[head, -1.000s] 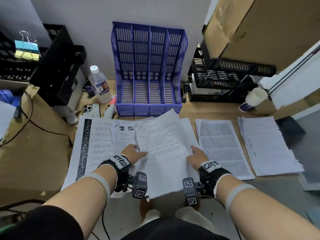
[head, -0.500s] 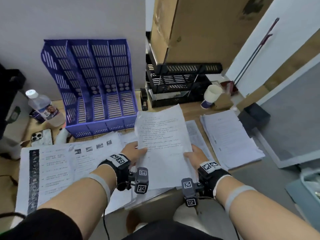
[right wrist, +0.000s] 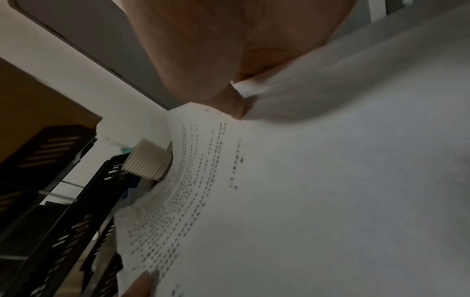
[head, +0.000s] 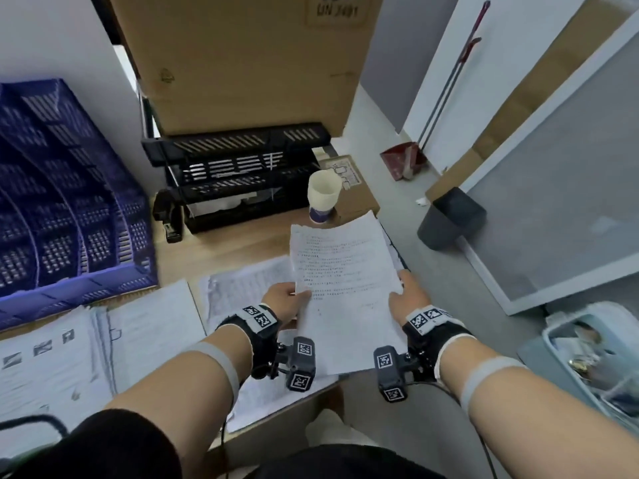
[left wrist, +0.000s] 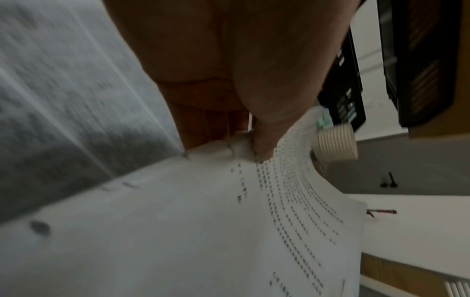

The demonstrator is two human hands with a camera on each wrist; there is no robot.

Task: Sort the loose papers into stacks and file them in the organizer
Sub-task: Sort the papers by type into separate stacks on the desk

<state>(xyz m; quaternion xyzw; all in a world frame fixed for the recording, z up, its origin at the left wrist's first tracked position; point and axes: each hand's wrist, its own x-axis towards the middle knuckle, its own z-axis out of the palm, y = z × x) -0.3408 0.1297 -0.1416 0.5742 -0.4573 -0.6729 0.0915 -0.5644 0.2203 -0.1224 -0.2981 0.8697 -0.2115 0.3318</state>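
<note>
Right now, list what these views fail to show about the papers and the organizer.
- Held sheets: text too small in the head view, blurred in both wrist views; sheet count unclear.
- Stack under them: hidden by the sheets.
- Blue organizer: cut off by the head view's left edge.
- Left hand, right hand: fingers hidden beneath the sheets.

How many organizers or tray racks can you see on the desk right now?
2. The blue organizer stands at the far left, cut off by the frame edge. The black tray rack sits mid-desk under the cardboard box. Others may lie out of frame.
</note>
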